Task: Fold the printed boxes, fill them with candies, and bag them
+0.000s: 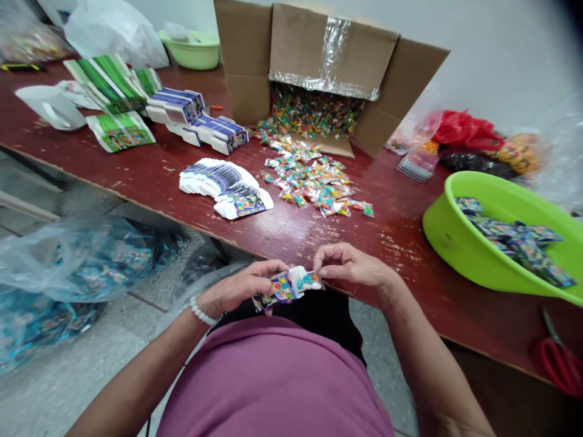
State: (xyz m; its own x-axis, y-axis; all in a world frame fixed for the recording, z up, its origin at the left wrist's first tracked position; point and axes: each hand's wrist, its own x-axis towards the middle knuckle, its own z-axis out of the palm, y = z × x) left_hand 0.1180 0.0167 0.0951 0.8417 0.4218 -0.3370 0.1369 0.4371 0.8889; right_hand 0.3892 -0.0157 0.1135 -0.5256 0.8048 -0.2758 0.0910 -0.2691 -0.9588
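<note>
My left hand [248, 285] is closed around a small printed candy box [283, 287], purple and multicoloured, held above my lap at the table's front edge. A clear packet of coloured candies [308, 280] sits at the box's open right end, partly inside it. My right hand [348, 264] pinches the outer end of that packet between thumb and fingertips. On the table ahead lie a fanned row of flat candy boxes [225, 182] and a loose pile of candy packets [314, 176].
An open cardboard carton [248, 91] spills candy packets onto the red table [382, 230]. Bundled green boxes [121, 130] and purple boxes [223, 133] stand left. A green basin [473, 255] with filled boxes and red scissors [562, 364] are right. Plastic bags [68, 261] lie on the floor.
</note>
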